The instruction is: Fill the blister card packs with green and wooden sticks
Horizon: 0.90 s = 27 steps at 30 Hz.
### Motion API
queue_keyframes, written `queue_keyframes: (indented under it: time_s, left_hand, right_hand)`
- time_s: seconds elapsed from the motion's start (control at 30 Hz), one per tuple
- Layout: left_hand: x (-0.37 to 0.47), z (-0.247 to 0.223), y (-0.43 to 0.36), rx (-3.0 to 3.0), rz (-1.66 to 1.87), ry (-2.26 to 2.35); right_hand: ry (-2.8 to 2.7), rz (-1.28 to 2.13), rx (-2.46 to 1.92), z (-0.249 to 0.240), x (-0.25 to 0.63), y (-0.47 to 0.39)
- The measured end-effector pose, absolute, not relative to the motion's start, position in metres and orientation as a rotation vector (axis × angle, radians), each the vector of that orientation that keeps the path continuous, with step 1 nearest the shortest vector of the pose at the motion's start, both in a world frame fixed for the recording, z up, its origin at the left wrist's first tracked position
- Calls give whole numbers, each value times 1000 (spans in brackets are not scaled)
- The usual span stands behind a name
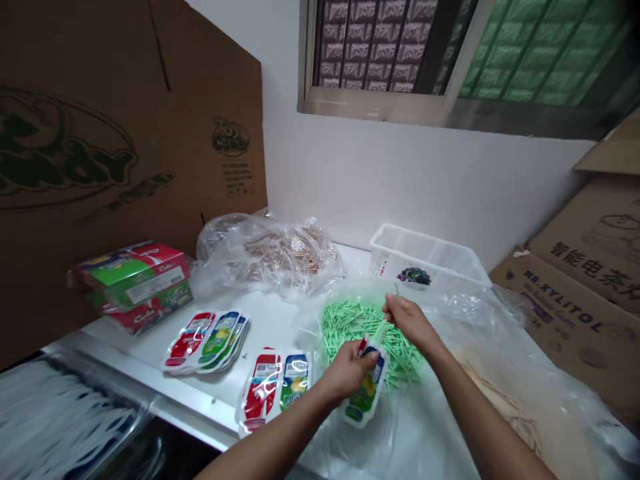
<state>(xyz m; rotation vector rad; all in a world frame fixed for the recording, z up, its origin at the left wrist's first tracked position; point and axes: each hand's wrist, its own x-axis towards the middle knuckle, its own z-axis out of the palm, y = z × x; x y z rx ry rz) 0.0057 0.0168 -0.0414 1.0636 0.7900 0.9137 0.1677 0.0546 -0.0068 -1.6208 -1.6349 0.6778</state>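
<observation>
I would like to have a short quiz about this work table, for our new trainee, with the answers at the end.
1. True or false: the right hand holds the packet.
2. Beneath the right hand, the piled sticks are: a) red, b) green, c) blue.
3. Fill in: the brown sticks lie in a clear plastic ____.

Key: 1 false, the left hand holds the packet; 2 b; 3 bag.

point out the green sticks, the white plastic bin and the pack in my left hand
green sticks [346, 323]: head view, on the left part of the pile
white plastic bin [395, 261]: head view, on its front wall
held pack [363, 400]: head view, on its lower half
</observation>
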Motion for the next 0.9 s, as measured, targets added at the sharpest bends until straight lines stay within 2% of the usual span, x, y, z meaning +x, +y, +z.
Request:
queue_keyframes:
  time_s: [0.13, 0.27, 0.33, 0.6, 0.9]
  left_hand:
    - [-3, -46, 21, 1002, 848, 742]
    - [-5, -48, 22, 953, 874, 722]
    - [-4, -49, 22, 935, 893, 713]
    - [-1, -48, 17, 924, 881, 713]
    - [1, -47, 14, 850, 934, 720]
  right_hand:
    - [-1573, 778, -1651, -15, 180, 54]
    - [-1435, 1157, -1440, -16, 166, 33]
    - [-1299, 1234, -1345, -17, 158, 25]
    - [-1351, 1063, -1344, -27, 151, 16]
    - [-1270, 1043, -1334, -27, 147, 7]
